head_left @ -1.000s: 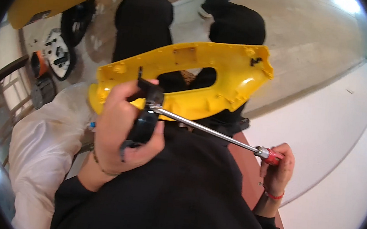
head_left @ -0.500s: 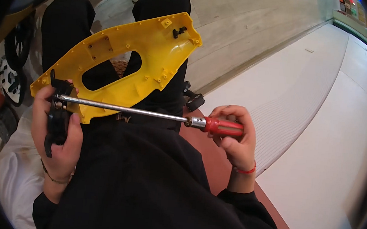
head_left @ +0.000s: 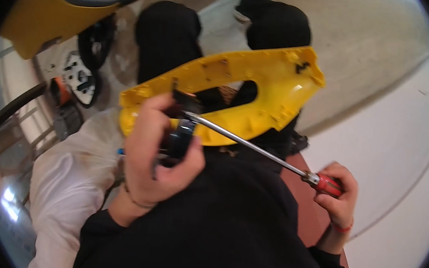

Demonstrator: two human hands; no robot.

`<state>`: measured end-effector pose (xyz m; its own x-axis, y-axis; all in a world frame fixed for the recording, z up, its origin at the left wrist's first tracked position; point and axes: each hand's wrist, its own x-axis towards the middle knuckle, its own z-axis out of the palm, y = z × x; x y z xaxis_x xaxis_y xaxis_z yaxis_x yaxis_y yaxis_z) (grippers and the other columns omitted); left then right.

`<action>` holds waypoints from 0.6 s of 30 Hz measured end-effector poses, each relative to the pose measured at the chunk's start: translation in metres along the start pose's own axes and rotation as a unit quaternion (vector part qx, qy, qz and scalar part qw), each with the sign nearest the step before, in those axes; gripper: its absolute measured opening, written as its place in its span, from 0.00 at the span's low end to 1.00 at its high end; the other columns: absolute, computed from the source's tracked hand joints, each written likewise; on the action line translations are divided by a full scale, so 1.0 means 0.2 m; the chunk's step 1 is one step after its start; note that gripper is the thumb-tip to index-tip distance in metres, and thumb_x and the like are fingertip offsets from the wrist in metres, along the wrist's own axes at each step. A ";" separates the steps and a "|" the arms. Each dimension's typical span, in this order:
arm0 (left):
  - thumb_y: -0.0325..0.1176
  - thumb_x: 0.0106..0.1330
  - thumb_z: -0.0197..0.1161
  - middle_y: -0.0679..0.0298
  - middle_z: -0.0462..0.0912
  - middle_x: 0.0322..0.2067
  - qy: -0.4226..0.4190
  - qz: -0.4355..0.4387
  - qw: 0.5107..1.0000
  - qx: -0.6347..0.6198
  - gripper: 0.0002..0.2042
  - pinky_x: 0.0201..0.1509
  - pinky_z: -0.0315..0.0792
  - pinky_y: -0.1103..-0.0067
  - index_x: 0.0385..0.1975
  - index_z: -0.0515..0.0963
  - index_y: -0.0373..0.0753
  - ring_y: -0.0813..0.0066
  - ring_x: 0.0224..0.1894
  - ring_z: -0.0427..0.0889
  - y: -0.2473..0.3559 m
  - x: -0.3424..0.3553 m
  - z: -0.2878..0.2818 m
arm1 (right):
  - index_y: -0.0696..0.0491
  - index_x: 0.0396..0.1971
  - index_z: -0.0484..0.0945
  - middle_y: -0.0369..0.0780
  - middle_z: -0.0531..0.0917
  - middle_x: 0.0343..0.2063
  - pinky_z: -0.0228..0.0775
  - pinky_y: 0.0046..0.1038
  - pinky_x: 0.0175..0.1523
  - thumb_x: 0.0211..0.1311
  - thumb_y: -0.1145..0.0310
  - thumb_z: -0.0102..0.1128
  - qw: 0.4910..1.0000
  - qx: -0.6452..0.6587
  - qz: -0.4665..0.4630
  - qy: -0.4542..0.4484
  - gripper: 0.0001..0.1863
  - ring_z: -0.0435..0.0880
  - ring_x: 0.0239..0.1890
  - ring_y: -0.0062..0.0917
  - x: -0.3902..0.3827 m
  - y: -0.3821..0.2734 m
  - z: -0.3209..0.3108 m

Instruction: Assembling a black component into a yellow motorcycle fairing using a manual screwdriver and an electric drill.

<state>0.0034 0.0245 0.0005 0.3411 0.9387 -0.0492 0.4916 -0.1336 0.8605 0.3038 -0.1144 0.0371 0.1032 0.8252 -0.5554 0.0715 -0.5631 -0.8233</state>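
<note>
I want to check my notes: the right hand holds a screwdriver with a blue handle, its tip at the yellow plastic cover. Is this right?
Not quite. In the head view the screwdriver in the right hand has a red handle, not blue. Its tip is at the yellow plastic cover.

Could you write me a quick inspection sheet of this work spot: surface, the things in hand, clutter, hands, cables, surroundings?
Surface: no table; yellow shell held over the person's lap, concrete floor below.
Job's things: yellow shell with an oval opening; black part at its left end; screwdriver, red handle, tip at the black part.
Clutter: white cloth at left; black and white parts on the floor.
Hands: left hand grips the black part; right hand grips the screwdriver handle.
Cables: nothing seen.
Surroundings: large yellow body upper left; white panel at right.
</note>
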 end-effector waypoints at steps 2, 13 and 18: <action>0.22 0.44 0.65 0.48 0.74 0.41 0.013 0.029 0.999 -0.010 0.14 0.37 0.72 0.77 0.27 0.65 0.33 0.61 0.34 0.78 -0.03 -0.03 -0.01 | 0.60 0.38 0.76 0.40 0.79 0.28 0.67 0.21 0.35 0.39 0.66 0.74 0.999 -0.017 0.016 -0.026 0.24 0.76 0.27 0.23 0.01 0.03 0.01; 0.53 0.69 0.46 0.42 0.75 0.47 -0.001 -0.342 0.719 -0.605 0.28 0.49 0.77 0.69 0.53 0.65 0.31 0.56 0.47 0.80 -0.04 0.00 -0.10 | 0.61 0.58 0.59 0.39 0.74 0.17 0.61 0.18 0.24 0.66 0.51 0.48 0.949 0.307 -0.034 0.057 0.32 0.69 0.15 0.17 0.03 0.20 -0.03; 0.56 0.68 0.45 0.44 0.75 0.48 -0.027 -0.328 0.617 -0.715 0.30 0.48 0.78 0.71 0.53 0.67 0.31 0.59 0.46 0.80 -0.12 -0.01 -0.09 | 0.61 0.58 0.61 0.45 0.77 0.41 0.71 0.22 0.43 0.65 0.66 0.51 0.924 0.341 0.063 0.160 0.25 0.77 0.38 0.24 0.10 0.29 -0.04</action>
<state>-0.0239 0.0310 -0.0112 0.4898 0.6241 -0.6088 -0.6576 0.7229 0.2120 0.3180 -0.1311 -0.0204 0.3643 0.6376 -0.6788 -0.5915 -0.4045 -0.6975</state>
